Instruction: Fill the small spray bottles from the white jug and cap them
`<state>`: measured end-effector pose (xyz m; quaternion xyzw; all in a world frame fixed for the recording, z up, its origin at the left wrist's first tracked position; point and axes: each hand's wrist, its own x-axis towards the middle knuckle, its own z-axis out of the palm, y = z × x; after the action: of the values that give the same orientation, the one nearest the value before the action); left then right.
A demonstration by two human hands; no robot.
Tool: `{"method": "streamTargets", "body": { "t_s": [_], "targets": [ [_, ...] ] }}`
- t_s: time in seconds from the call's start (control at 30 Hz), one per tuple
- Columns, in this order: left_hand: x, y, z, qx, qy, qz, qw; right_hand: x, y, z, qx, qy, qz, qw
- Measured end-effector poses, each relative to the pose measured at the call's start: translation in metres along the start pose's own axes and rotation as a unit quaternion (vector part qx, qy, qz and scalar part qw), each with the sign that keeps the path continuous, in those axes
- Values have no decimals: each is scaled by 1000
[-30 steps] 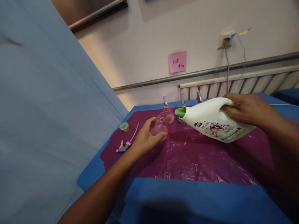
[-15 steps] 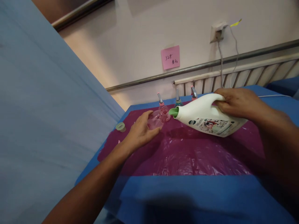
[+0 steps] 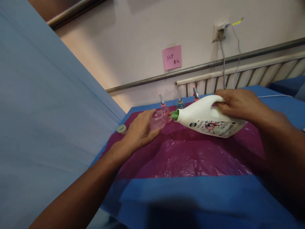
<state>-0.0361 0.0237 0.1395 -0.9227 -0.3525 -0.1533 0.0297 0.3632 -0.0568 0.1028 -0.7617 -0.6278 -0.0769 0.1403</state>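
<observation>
Over a purple sheet [image 3: 186, 159], the left hand [image 3: 140, 128] grasps a tilted clear bottle [image 3: 157, 120] and the right hand [image 3: 235, 101] grips a white jug [image 3: 202, 115] by its handle [image 3: 214, 99], green spout [image 3: 175, 115] at the bottle's mouth, with a pale cap [image 3: 121, 129] leftward, three spray bottles [image 3: 180, 104] behind, partly blocked, and a pink note [image 3: 172, 57] on the wall [image 3: 138, 47].

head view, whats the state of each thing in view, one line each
Clear pink bottle: open, tilted, held in the left hand
White jug: uncapped, tilted, held in the right hand
Green spout: at the bottle's mouth; flow can't be made out
Rear spray bottles: left two have spray heads on; third mostly hidden
Pale green cap: on the purple sheet
Plug: in the socket
</observation>
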Motion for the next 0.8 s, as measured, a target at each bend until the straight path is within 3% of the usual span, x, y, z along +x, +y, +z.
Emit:
{"method": "streamTargets", "body": {
  "t_s": [0.27, 0.8],
  "targets": [
    [4, 2, -11, 92, -33, 21, 995, 0, 0, 2, 6, 14, -4, 1000],
    [14, 8, -23, 154, -76, 36, 984, -1, -2, 4, 20, 33, -24, 999]
  ]
}}
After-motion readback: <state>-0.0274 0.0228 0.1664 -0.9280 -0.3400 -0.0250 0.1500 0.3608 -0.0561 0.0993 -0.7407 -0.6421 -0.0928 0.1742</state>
